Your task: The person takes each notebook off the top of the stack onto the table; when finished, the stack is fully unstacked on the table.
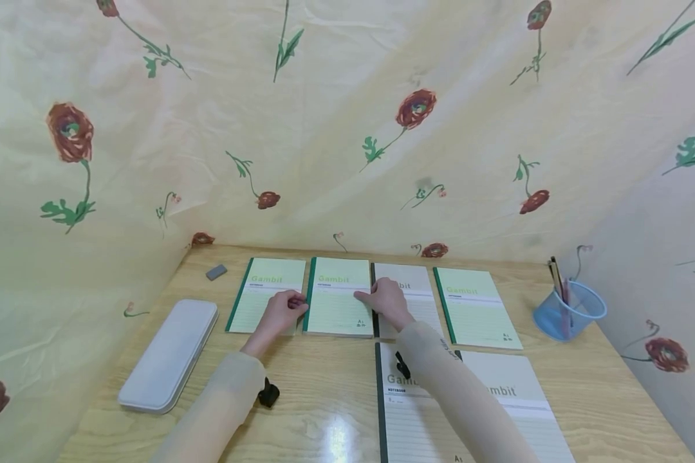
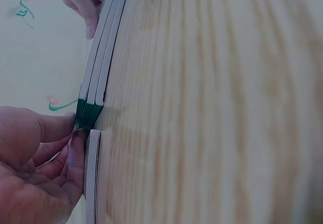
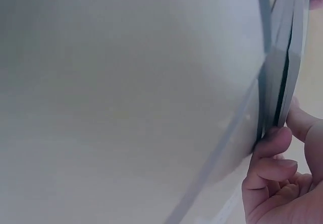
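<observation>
A short stack of notebooks (image 1: 337,315) with pale green covers and green spines lies in the back row, second from the left. My left hand (image 1: 280,310) grips its spine side, thumb at the top edge and fingers curled against the spine (image 2: 89,114). On the opposite side, my right hand (image 1: 390,302) holds the stack, its thumb over the cover and curled fingers (image 3: 272,171) at the page edges. Left of the stack is another green notebook (image 1: 256,312), partly behind my left hand. A grey-white notebook (image 1: 423,308) with a black spine lies under my right hand.
Farther right lies a green notebook (image 1: 477,315), then a blue mesh pen cup (image 1: 585,308) with pens. Two larger white notebooks (image 1: 408,424) (image 1: 533,411) lie in front, partly under my right sleeve. At left are a white case (image 1: 168,357) and a grey eraser (image 1: 216,272). Floral cloth surrounds the table.
</observation>
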Demonstrator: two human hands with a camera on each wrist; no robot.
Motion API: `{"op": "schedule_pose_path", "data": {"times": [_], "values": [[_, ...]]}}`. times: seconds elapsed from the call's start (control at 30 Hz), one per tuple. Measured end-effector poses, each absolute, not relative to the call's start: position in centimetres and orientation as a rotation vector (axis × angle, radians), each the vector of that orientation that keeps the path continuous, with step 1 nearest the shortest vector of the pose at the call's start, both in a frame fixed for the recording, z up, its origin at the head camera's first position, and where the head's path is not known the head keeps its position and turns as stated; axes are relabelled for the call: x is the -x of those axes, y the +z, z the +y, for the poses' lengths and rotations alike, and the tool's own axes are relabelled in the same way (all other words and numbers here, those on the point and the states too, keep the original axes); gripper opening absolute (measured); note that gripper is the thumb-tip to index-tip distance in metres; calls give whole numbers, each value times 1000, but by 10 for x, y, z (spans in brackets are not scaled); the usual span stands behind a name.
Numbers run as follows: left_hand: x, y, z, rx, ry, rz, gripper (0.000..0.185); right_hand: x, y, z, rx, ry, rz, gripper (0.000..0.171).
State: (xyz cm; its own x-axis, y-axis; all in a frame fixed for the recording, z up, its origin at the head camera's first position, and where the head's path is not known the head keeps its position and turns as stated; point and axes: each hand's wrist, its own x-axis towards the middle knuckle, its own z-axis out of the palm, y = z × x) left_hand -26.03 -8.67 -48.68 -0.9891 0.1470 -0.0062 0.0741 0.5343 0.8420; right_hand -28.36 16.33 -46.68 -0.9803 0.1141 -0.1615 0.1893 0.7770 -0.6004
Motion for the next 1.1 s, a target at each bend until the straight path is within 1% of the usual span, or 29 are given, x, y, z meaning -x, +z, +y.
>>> {"op": "schedule_pose_path", "data": {"times": [0.2,0.43,0.5,0.8,0.97,1.1], "values": [[261,-488,-86,-174,1463,2687,20,283,-464,170,-224,-1007,2844,40],[262,-490,-86,-198,1488,2670,21,283,-459,183,-246,-1191,2679,40],[263,-490,-86,-197,1498,2663,21,280,-458,188,-258,-1254,2619,36],[262,-490,-87,-187,1506,2660,21,256,-448,205,-263,-1398,2486,23],[262,-492,-88,-192,1515,2659,20,239,-447,209,-297,-1451,2439,22],[263,-491,-88,-194,1506,2658,21,215,-449,210,-283,-1511,2385,22]]}}
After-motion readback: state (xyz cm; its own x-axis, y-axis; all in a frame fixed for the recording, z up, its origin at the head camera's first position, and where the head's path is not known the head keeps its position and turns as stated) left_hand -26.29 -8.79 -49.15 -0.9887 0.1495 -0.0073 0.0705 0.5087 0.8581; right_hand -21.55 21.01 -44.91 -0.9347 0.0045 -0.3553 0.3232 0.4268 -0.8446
